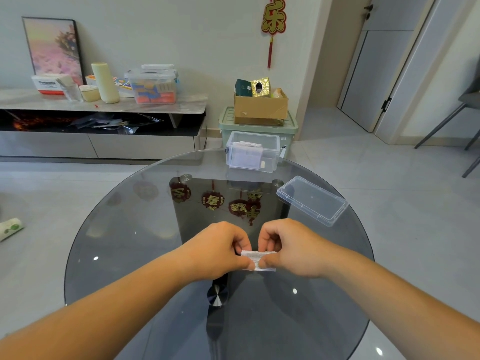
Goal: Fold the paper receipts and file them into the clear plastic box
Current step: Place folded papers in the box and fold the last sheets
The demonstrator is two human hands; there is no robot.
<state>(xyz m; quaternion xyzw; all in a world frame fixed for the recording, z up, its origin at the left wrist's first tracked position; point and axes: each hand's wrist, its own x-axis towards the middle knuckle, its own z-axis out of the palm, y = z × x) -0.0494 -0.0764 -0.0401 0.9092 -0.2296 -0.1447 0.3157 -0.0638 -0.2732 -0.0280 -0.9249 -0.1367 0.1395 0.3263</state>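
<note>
A small white printed paper receipt (257, 259) is held just above the middle of the round glass table (130, 250). My left hand (219, 249) pinches its left end between thumb and fingers, and my right hand (289, 246) pinches its right end the same way. The receipt looks folded into a narrow strip. The clear plastic box (253, 152) stands open at the table's far edge with several white papers upright inside it. Its clear lid (311, 200) lies flat on the glass to the right.
Beyond the table stand a green storage bin (291, 126) with a cardboard box (261, 106) on top, and a low cabinet (104, 105) with containers on the left. A chair (465, 110) is at the far right. A roll (10, 228) lies on the floor left.
</note>
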